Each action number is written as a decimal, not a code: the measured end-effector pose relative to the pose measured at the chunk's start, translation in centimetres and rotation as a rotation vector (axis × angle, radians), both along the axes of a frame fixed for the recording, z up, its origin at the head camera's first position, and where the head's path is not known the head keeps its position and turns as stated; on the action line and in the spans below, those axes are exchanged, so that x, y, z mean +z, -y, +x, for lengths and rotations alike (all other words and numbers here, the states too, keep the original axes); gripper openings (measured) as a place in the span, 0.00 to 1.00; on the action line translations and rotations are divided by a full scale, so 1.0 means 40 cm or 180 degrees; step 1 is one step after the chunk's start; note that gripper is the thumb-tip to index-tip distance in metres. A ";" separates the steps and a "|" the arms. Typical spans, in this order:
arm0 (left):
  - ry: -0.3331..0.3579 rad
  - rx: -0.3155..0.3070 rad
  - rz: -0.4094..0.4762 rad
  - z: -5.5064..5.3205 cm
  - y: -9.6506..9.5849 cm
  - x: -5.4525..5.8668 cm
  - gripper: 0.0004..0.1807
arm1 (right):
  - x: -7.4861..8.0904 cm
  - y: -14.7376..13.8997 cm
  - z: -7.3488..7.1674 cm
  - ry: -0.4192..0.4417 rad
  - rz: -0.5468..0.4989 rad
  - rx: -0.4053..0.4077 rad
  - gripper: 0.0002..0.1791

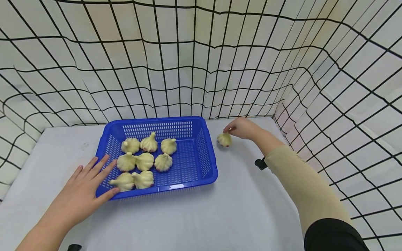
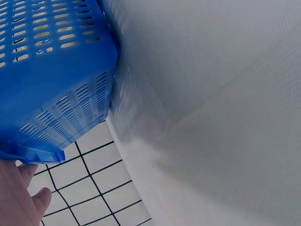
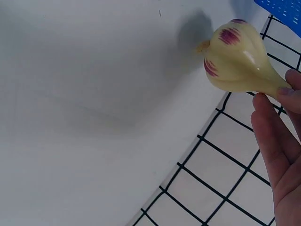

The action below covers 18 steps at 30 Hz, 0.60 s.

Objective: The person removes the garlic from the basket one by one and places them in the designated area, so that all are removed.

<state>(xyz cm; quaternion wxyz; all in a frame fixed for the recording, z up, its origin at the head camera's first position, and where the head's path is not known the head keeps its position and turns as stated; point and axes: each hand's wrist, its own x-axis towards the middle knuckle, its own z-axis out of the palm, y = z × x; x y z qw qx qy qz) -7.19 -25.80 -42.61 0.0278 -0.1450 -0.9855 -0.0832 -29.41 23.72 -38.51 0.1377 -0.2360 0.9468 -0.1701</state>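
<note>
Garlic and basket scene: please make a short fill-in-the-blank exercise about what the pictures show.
1. The basket on the table is ____ in colour.
2. Inside it lie ____ garlic bulbs.
3. The right hand pinches the loose garlic bulb by its ____.
4. The left hand rests with straight fingers on the basket's ____ corner.

Missing words: blue; eight; stem; front left

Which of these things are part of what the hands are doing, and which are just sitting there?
In use: garlic bulb pinched by right hand; blue basket steadied by left hand; eight garlic bulbs inside it.
Idle: white table; grid backdrop.
</note>
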 end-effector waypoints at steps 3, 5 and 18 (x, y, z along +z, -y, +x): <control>0.0000 -0.0009 0.0012 0.000 0.001 0.000 0.50 | -0.017 0.001 -0.006 -0.0005 -0.0028 -0.0001 0.12; 0.0004 -0.0014 0.0014 0.000 0.001 0.000 0.49 | -0.027 0.001 -0.009 -0.0022 -0.0045 0.0004 0.13; -0.0035 -0.0021 0.0030 0.001 0.003 -0.003 0.49 | -0.056 0.019 0.000 0.0056 -0.0217 -0.0031 0.15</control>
